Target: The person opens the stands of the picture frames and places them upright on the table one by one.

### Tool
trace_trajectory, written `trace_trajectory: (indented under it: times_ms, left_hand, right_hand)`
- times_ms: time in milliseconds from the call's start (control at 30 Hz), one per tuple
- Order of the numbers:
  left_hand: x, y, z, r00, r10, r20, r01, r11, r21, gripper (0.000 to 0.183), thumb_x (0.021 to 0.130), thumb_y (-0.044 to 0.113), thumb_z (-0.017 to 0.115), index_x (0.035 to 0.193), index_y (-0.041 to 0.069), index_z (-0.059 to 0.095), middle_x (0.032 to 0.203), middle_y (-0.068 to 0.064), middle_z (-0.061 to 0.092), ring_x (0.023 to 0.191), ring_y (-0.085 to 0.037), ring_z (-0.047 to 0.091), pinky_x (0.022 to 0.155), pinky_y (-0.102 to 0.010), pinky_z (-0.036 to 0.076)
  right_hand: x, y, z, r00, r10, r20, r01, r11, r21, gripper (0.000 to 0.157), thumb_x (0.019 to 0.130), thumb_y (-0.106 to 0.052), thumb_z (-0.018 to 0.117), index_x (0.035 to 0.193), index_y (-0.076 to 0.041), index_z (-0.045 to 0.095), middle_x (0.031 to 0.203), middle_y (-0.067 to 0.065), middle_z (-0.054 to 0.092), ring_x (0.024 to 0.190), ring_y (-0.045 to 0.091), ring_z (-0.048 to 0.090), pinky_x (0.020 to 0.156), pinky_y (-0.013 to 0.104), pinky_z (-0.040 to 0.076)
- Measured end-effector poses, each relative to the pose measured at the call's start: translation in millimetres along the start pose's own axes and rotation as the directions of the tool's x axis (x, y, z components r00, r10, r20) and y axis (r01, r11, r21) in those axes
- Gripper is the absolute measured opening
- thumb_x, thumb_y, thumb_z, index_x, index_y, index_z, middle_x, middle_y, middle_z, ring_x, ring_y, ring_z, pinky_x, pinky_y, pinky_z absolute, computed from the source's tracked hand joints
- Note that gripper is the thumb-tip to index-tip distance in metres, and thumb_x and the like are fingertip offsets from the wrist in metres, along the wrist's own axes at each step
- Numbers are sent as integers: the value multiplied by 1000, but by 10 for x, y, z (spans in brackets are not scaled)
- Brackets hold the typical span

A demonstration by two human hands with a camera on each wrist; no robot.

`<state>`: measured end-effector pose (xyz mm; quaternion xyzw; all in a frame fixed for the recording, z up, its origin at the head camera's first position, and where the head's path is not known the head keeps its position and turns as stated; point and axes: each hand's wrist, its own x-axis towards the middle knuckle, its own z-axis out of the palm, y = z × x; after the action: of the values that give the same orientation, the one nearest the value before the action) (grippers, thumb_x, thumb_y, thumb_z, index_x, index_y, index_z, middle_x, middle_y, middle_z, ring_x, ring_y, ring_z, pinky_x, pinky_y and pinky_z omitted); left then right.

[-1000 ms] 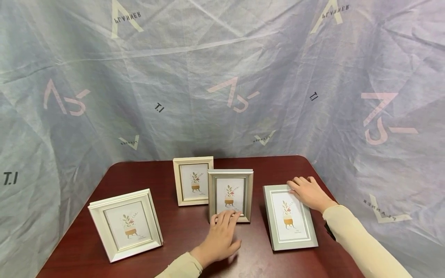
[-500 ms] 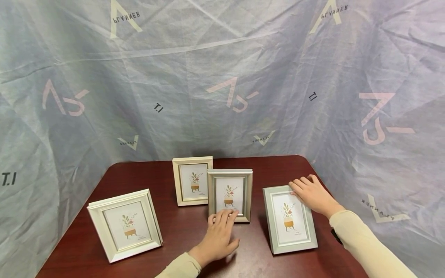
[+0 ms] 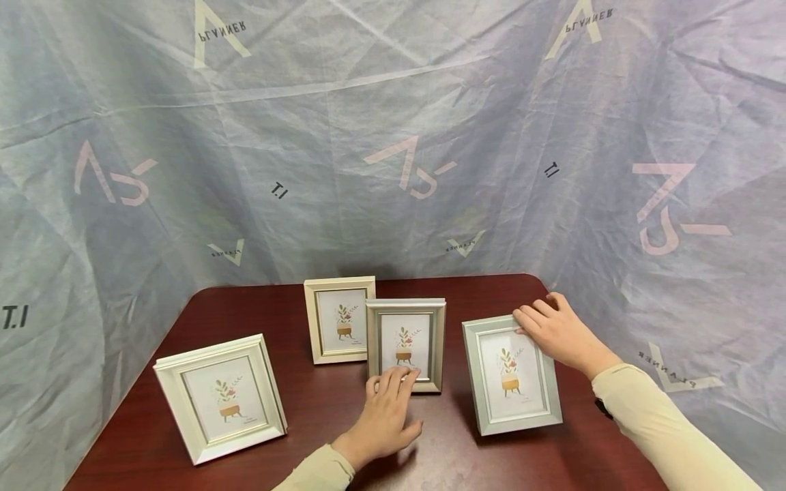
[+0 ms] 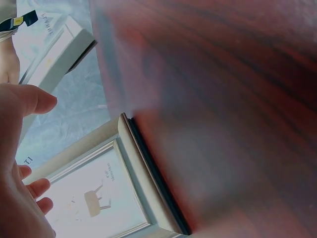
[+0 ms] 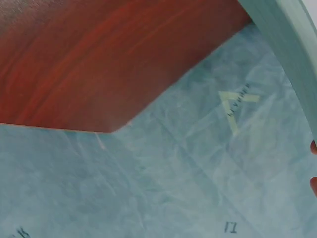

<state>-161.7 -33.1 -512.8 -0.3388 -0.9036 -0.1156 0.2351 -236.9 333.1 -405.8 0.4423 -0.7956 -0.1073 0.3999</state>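
My right hand (image 3: 563,335) grips the top right corner of a pale grey-green picture frame (image 3: 478,375), its fingertips over the upper edge. The frame leans back a little, and the left wrist view shows its bottom corner (image 4: 81,43) raised off the table. My left hand (image 3: 383,417) is held before a champagne-silver picture frame (image 3: 437,341), relaxed fingers overlapping its lower edge, thumb out to the side. Beneath that hand in the left wrist view, the silver frame (image 4: 136,183) stands on its dark lower edge. Only fingertips (image 5: 314,186) of my right hand show in the right wrist view.
Behind the silver frame stands a cream picture frame (image 3: 312,324), partly covered by it. A white frame (image 3: 187,409) stands tilted at the left. All are on a dark red wooden table (image 3: 331,423), with a grey printed cloth (image 3: 344,136) hanging around its back and sides.
The right hand has raised the grey-green frame and brought it more upright, moving slightly up and to the right. The left hand and the other frames have stayed nearly still.
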Motion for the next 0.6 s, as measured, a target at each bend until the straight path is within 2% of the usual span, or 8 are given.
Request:
trace_trajectory:
  times_ms: [333,600]
  left_hand:
    - [99,-30,-95,1000,2,-25,-2,1000,-6,89,73,43,78,144,6,40,135,-10,42,125,-26,38,90,-44,30]
    - [115,-55,-146,1000,-17,-26,16,1000,-20,89,75,41,79,146,5,39,137,-10,42,124,-26,38,90,-43,29]
  right_hand:
    - [294,199,-291,992,-30,-123,28,999,-20,40,109,-29,36,104,2,60,94,12,61,77,32,54,75,57,39]
    - [371,266,-395,998,-24,-63,22,999,-30,39,109,-30,35,106,2,59,96,12,62,79,31,54,78,55,40]
